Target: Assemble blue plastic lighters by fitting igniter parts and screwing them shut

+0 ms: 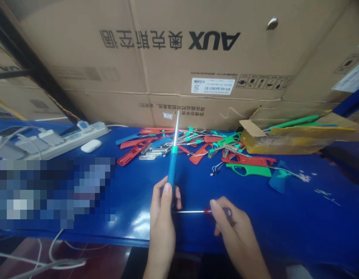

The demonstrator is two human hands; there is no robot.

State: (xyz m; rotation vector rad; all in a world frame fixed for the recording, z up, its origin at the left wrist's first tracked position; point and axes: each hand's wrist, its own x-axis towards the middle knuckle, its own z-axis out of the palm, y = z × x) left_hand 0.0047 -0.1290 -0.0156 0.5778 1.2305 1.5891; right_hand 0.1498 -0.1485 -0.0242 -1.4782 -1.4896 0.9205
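My left hand [164, 205] is closed round a blue lighter-like tool [172, 166], held upright, with a long silver tube pointing up and a green collar between. In my right hand [228, 221] is a screwdriver [207, 211] with a dark red handle. Its thin shaft points left, and the tip reaches the lower part of the blue tool by my left hand; the exact contact is hidden. Behind lie red casings [135, 151], a green casing [249, 169], silver metal parts [152, 153] and thin wires in a loose pile on the blue table [133, 205].
A large cardboard box [156, 77] stands behind the pile. An open small box [284, 141] with green parts is at the right. On the left are a power strip [69, 139] with plugs, a white case [91, 145] and a blurred area. White scraps [304, 176] lie right.
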